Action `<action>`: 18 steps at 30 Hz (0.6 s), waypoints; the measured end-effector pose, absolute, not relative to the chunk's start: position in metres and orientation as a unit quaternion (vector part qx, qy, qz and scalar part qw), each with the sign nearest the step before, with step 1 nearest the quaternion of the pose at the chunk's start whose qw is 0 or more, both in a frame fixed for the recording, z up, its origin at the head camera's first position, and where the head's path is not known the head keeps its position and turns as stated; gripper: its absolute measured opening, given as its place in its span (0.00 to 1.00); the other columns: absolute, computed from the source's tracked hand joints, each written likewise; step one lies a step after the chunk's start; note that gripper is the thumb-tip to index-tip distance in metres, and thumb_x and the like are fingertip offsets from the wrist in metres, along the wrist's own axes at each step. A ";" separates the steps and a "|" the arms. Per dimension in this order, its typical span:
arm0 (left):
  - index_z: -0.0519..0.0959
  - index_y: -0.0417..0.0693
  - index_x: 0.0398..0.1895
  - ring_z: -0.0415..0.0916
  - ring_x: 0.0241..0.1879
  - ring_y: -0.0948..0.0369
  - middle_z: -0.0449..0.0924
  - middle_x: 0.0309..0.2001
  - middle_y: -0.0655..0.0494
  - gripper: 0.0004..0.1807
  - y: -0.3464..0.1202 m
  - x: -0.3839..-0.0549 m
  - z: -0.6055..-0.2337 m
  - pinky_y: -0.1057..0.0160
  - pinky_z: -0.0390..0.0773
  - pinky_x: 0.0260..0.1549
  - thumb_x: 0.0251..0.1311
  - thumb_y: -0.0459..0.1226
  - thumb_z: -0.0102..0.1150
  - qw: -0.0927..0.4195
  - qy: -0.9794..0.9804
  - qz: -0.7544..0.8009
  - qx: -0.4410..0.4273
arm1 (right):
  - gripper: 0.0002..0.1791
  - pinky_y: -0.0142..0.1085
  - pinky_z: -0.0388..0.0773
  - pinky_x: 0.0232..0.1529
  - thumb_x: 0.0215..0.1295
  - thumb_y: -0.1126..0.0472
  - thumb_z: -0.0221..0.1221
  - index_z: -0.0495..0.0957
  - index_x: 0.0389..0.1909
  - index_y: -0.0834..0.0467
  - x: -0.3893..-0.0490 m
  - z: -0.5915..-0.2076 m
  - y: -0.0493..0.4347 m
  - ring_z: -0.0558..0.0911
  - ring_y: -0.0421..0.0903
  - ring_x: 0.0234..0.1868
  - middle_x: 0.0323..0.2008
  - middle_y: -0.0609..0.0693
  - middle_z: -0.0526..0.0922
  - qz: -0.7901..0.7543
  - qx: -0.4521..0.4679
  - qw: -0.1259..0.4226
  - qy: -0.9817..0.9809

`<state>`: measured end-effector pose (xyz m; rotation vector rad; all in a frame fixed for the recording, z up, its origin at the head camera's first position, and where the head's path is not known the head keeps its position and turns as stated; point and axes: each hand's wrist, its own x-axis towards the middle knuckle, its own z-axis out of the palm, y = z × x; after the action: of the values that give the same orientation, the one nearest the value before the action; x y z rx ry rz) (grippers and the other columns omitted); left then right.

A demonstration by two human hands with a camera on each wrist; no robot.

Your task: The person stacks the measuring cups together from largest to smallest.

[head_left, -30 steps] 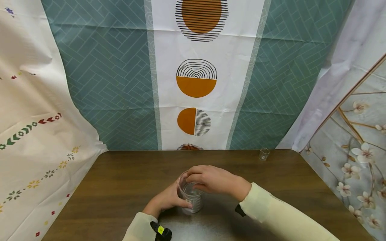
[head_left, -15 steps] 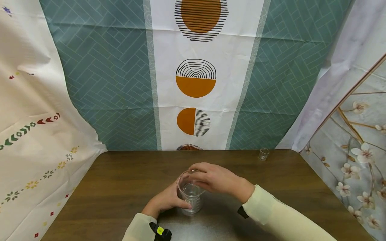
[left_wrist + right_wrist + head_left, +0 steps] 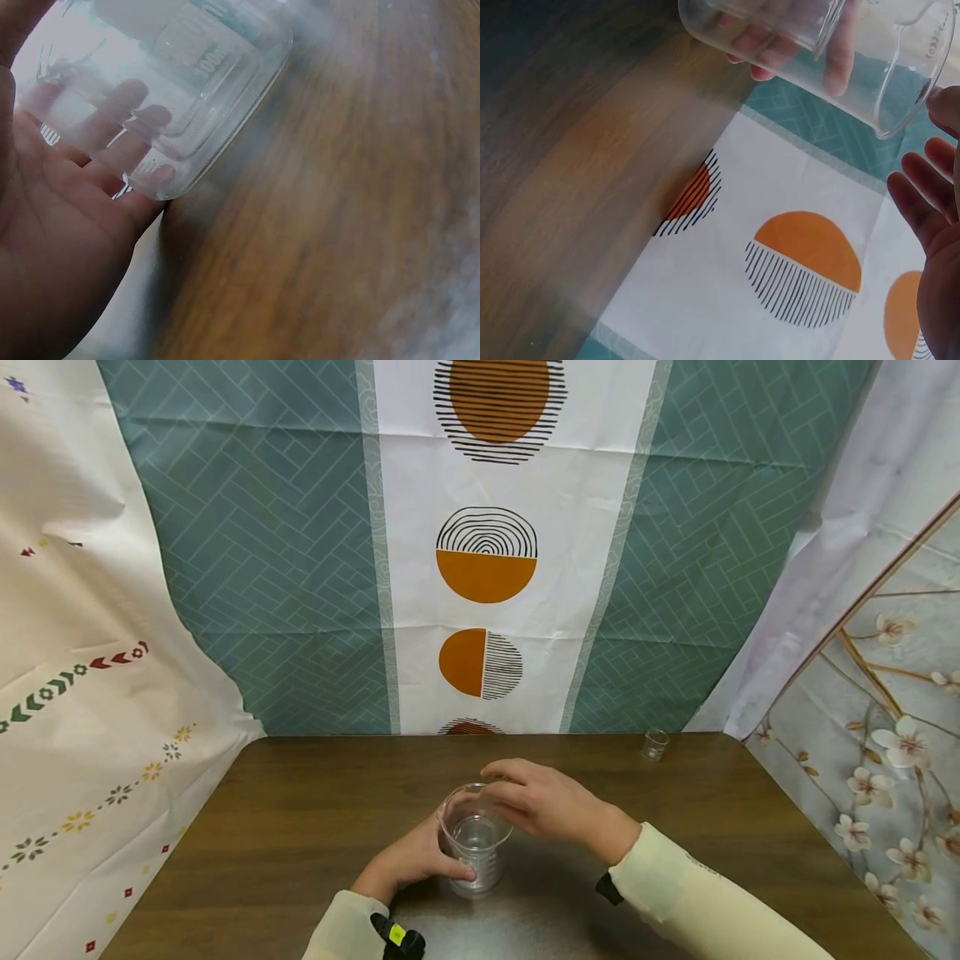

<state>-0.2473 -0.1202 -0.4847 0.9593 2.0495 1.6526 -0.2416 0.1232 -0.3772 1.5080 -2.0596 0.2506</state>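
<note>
A clear glass beaker (image 3: 489,878) stands on the table, with a smaller clear beaker (image 3: 475,833) nested inside it. My left hand (image 3: 408,860) grips the outer beaker from the left, the thumb across its near side and the fingers round the back. White measuring marks show through the glass in the left wrist view, where the left hand (image 3: 67,217) cups the wall. To the right of the rim is my right hand (image 3: 551,802), holding nothing, its fingers loosely bent. In the right wrist view the thumb of the right hand (image 3: 945,247) is close to the rim; contact is unclear.
A tiny glass beaker (image 3: 655,745) stands at the back right of the brown wooden table (image 3: 322,793). Patterned cloth (image 3: 300,568) hangs behind the table's far edge. Other cloths hang along the left and right sides.
My right hand has drawn out of the outer beaker's mouth and moved slightly right and away, its fingers loosening. The left hand and the beakers stay in place.
</note>
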 end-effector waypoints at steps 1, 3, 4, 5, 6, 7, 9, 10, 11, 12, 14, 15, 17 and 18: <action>0.54 0.65 0.70 0.64 0.67 0.63 0.62 0.69 0.55 0.52 -0.120 -0.247 -0.485 0.67 0.71 0.57 0.45 0.36 0.76 0.167 0.721 0.581 0.339 | 0.16 0.33 0.78 0.51 0.55 0.62 0.69 0.82 0.46 0.55 -0.242 -0.377 0.124 0.80 0.45 0.51 0.52 0.52 0.79 0.093 0.563 0.287 -0.769; 0.54 0.65 0.70 0.65 0.66 0.64 0.65 0.68 0.56 0.52 -0.120 -0.247 -0.484 0.68 0.69 0.57 0.44 0.36 0.76 0.161 0.725 0.577 0.339 | 0.15 0.33 0.79 0.51 0.56 0.62 0.69 0.81 0.45 0.56 -0.243 -0.377 0.126 0.80 0.45 0.51 0.52 0.52 0.79 0.094 0.562 0.289 -0.769; 0.54 0.65 0.70 0.66 0.65 0.65 0.66 0.67 0.56 0.52 -0.120 -0.247 -0.484 0.69 0.69 0.57 0.44 0.37 0.77 0.159 0.726 0.577 0.338 | 0.15 0.33 0.79 0.51 0.56 0.62 0.68 0.81 0.45 0.56 -0.243 -0.377 0.126 0.80 0.45 0.51 0.52 0.52 0.79 0.094 0.560 0.291 -0.770; 0.54 0.64 0.70 0.66 0.65 0.65 0.66 0.67 0.55 0.52 -0.120 -0.247 -0.485 0.69 0.69 0.57 0.44 0.37 0.77 0.157 0.726 0.577 0.339 | 0.15 0.33 0.79 0.51 0.56 0.62 0.68 0.81 0.45 0.57 -0.244 -0.377 0.127 0.80 0.45 0.51 0.52 0.52 0.79 0.094 0.558 0.293 -0.771; 0.55 0.64 0.70 0.67 0.64 0.65 0.67 0.66 0.55 0.52 -0.120 -0.247 -0.485 0.69 0.69 0.57 0.43 0.37 0.77 0.156 0.727 0.576 0.340 | 0.15 0.33 0.79 0.50 0.56 0.62 0.68 0.81 0.45 0.57 -0.244 -0.377 0.128 0.80 0.45 0.51 0.51 0.52 0.79 0.093 0.556 0.296 -0.771; 0.55 0.63 0.70 0.68 0.63 0.65 0.68 0.66 0.55 0.52 -0.121 -0.247 -0.485 0.70 0.68 0.57 0.43 0.37 0.77 0.156 0.726 0.577 0.339 | 0.15 0.33 0.79 0.50 0.56 0.62 0.68 0.81 0.45 0.57 -0.244 -0.378 0.129 0.80 0.45 0.50 0.51 0.53 0.79 0.094 0.554 0.298 -0.772; 0.55 0.62 0.70 0.70 0.62 0.64 0.69 0.66 0.53 0.52 -0.121 -0.247 -0.486 0.70 0.68 0.57 0.43 0.36 0.77 0.156 0.724 0.579 0.341 | 0.15 0.34 0.79 0.50 0.56 0.62 0.68 0.81 0.45 0.56 -0.245 -0.378 0.131 0.80 0.45 0.50 0.50 0.52 0.80 0.094 0.549 0.303 -0.773; 0.55 0.61 0.70 0.70 0.61 0.63 0.69 0.66 0.53 0.52 -0.121 -0.247 -0.486 0.70 0.69 0.57 0.43 0.36 0.77 0.159 0.721 0.581 0.342 | 0.15 0.34 0.79 0.50 0.56 0.63 0.68 0.81 0.45 0.56 -0.245 -0.379 0.132 0.80 0.45 0.50 0.50 0.52 0.80 0.095 0.548 0.304 -0.774; 0.55 0.61 0.70 0.71 0.60 0.63 0.70 0.65 0.53 0.52 -0.121 -0.246 -0.487 0.70 0.69 0.57 0.43 0.36 0.77 0.159 0.721 0.581 0.342 | 0.15 0.34 0.79 0.50 0.56 0.63 0.68 0.81 0.45 0.56 -0.245 -0.379 0.133 0.80 0.45 0.50 0.50 0.52 0.80 0.096 0.546 0.306 -0.774; 0.55 0.62 0.70 0.72 0.60 0.63 0.70 0.65 0.53 0.52 -0.121 -0.246 -0.487 0.70 0.69 0.57 0.44 0.36 0.77 0.161 0.721 0.581 0.341 | 0.15 0.34 0.79 0.49 0.56 0.63 0.68 0.81 0.45 0.56 -0.246 -0.379 0.134 0.81 0.45 0.50 0.50 0.52 0.80 0.097 0.545 0.308 -0.774; 0.55 0.62 0.70 0.72 0.59 0.63 0.70 0.65 0.54 0.52 -0.121 -0.247 -0.487 0.70 0.68 0.57 0.43 0.36 0.77 0.161 0.723 0.581 0.339 | 0.15 0.34 0.79 0.49 0.56 0.63 0.68 0.81 0.45 0.56 -0.246 -0.379 0.136 0.81 0.45 0.50 0.50 0.52 0.80 0.101 0.541 0.310 -0.775; 0.55 0.63 0.69 0.72 0.59 0.63 0.70 0.65 0.54 0.51 -0.121 -0.247 -0.487 0.70 0.68 0.57 0.43 0.37 0.77 0.161 0.723 0.581 0.337 | 0.15 0.34 0.79 0.49 0.56 0.63 0.67 0.81 0.45 0.56 -0.246 -0.379 0.137 0.81 0.45 0.50 0.50 0.52 0.80 0.102 0.539 0.310 -0.776; 0.55 0.63 0.69 0.71 0.60 0.62 0.70 0.65 0.55 0.51 -0.121 -0.247 -0.486 0.70 0.68 0.57 0.43 0.37 0.77 0.160 0.724 0.581 0.337 | 0.15 0.35 0.80 0.48 0.56 0.63 0.68 0.81 0.46 0.56 -0.246 -0.378 0.139 0.81 0.45 0.50 0.51 0.52 0.80 0.104 0.534 0.311 -0.779; 0.56 0.63 0.69 0.71 0.60 0.63 0.70 0.65 0.55 0.51 -0.121 -0.247 -0.486 0.70 0.67 0.58 0.43 0.37 0.77 0.158 0.725 0.579 0.337 | 0.16 0.35 0.80 0.48 0.55 0.63 0.68 0.81 0.46 0.56 -0.246 -0.378 0.139 0.81 0.45 0.50 0.51 0.52 0.80 0.105 0.532 0.312 -0.780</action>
<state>-0.2466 -0.1212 -0.4859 0.9634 2.0750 1.6564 -0.2462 0.1394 -0.3780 1.4044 -2.0592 0.2771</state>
